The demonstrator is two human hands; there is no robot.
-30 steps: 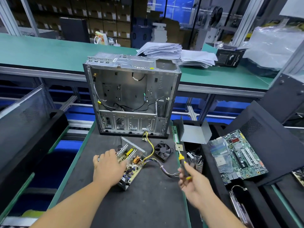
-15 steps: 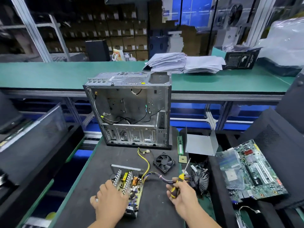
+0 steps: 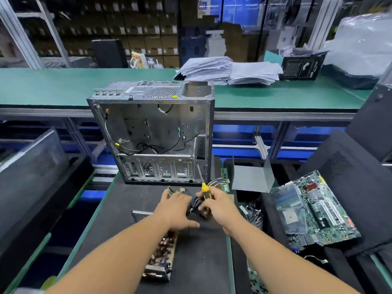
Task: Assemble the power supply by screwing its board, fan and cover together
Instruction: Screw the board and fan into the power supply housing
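A dark mat [image 3: 118, 211] with green edges covers the near bench [image 3: 101, 200]. On it lies the power supply board [image 3: 163, 257], flat, close to the person, partly under the left arm. It is full of small brown and gold parts.

The left hand [image 3: 176, 209] reaches past the board with its fingers spread out flat, not gripping anything. Just beyond its fingertips is a small white plug on yellow wires [image 3: 177, 190]. The right hand [image 3: 216, 205] is wrapped around a yellow and black screwdriver [image 3: 204, 187], whose thin metal tip points up and away. A bunch of colored wires [image 3: 218, 183] loops just behind that hand. Something black sits between the two hands, but it is too hidden to tell what it is.

At the far end of the mat stands an open metal computer case [image 3: 152, 132] with a few loose cables inside. To the right, a gray bent metal cover [image 3: 252, 177] stands up, and a green motherboard [image 3: 316, 209] rests on a black panel [image 3: 347, 187].

Behind the case runs a long green bench [image 3: 46, 85] with stacks of paper [image 3: 229, 71] and a black box [image 3: 301, 66] on it. Far back are shelves of brown cardboard boxes [image 3: 148, 43].
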